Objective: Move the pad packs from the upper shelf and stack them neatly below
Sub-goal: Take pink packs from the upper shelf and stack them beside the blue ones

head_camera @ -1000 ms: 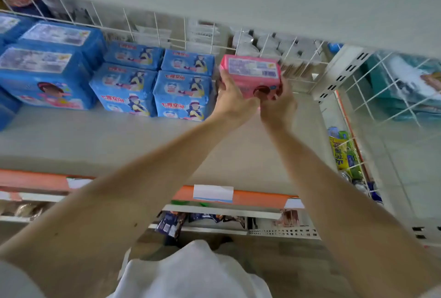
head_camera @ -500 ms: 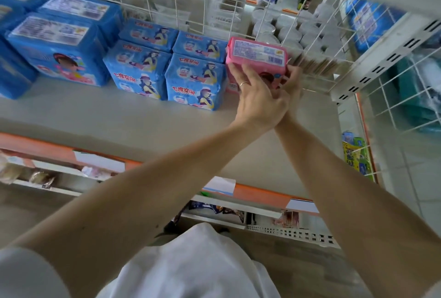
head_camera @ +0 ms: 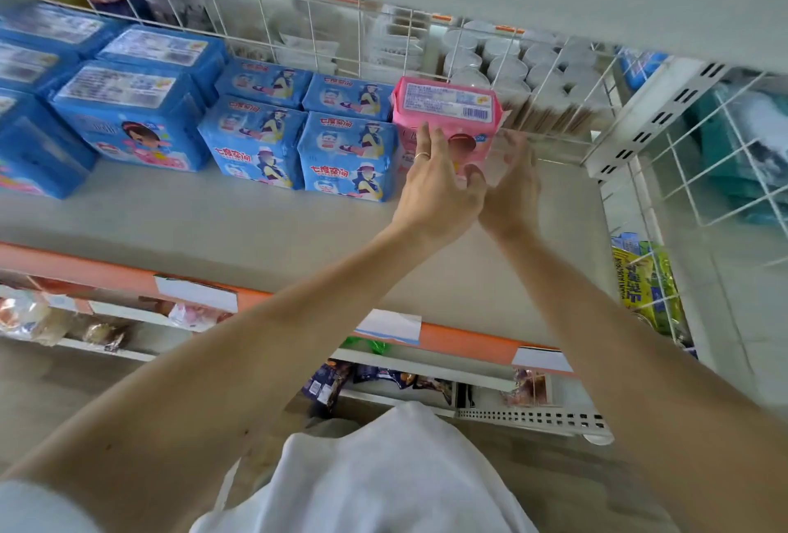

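Standing on the shelf right of centre in the frame is the pink pad pack, label and barcode facing up, tucked against the right-hand blue packs and just in front of the wire back grille. And both hands are right there in front of it! The left hand, ring on one finger, has its fingers spread loosely and straight, tips at the pack's front face, not wrapped round it. The right hand is blurred, fingers relaxed and wide, just beside the pack's lower right corner; whether it touches, I cannot tell. The wrists nearly meet below the pack. Over in the upper left of the frame, larger blue packs sit in rows. Along the shelf's front edge runs an orange strip with white labels, and at the bottom of the frame shows a white shirt.
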